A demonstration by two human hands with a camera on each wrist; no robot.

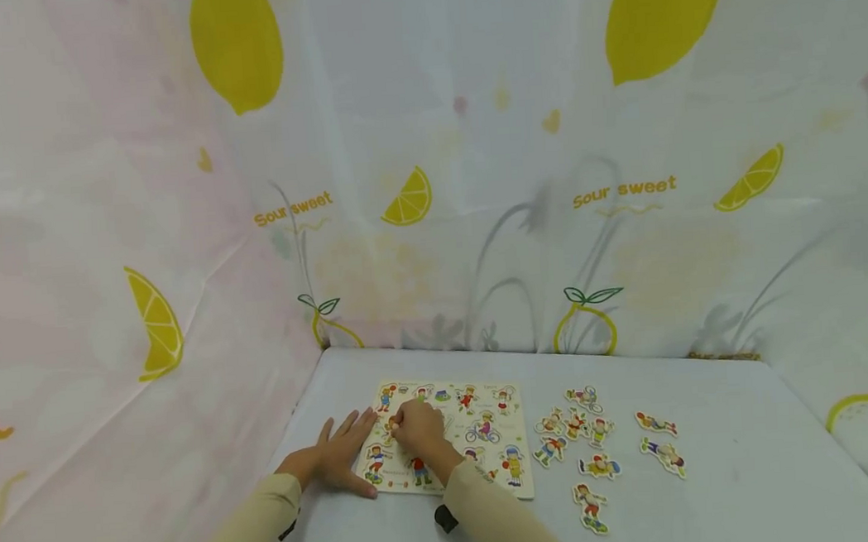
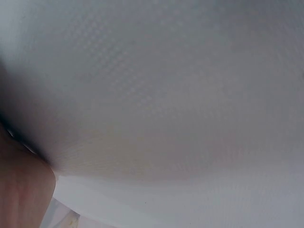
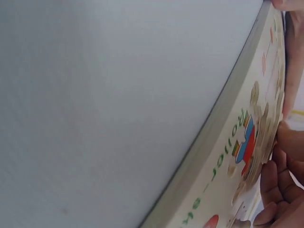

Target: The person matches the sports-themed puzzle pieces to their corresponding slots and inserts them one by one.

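Note:
A wooden puzzle board printed with children doing sports lies on the white table. My left hand rests with fingers spread along its left edge, the fingertips reaching onto the board. Over the board's left-middle part, my right hand has its fingers curled and pinches a small puzzle piece, largely covered by the fingers. The right wrist view gives a low side look at the board, its thick edge and the right fingers down at its surface. Mostly table cloth fills the left wrist view.
To the right of the board lie several loose figure pieces, with two more farther right. White table cloth extends beyond them. A lemon-printed curtain encloses the table at the back and sides. A small black object shows by the right sleeve.

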